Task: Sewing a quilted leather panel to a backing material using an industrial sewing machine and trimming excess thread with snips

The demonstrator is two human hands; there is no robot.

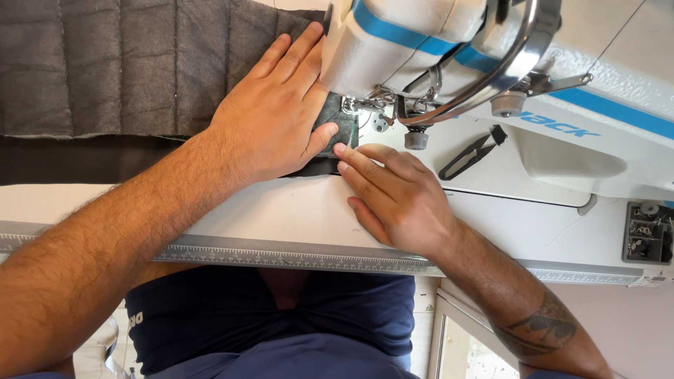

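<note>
Worktable (281,217) in white carries everything, with a ruled strip along its near edge. Across its far right stands the sewing machine (449,42), white with blue bands, its head hanging over the stitching point.

Quilted grey fabric (126,63) spreads from the far left toward the machine, stitched in parallel channels, with a darker layer showing below its near edge. Its right end lies under the presser foot (349,105).

My left hand (274,112) lies flat on the fabric just left of the foot, fingers spread and pressing down, thumb pointing toward the needle area. It grips nothing; it holds the cloth by pressure alone.

My right hand (393,196) rests on the table just right of and nearer than the foot, fingers extended together, the tips touching the near edge of the fabric. It also pinches nothing.

To feed well here, I judge that my left palm should keep even pressure so the layers do not creep, while my right fingertips steer the edge straight. Both sets of fingertips should stay clear of the needle.

Black thread snips (472,154) lie on the machine bed, well apart from my hands.
</note>
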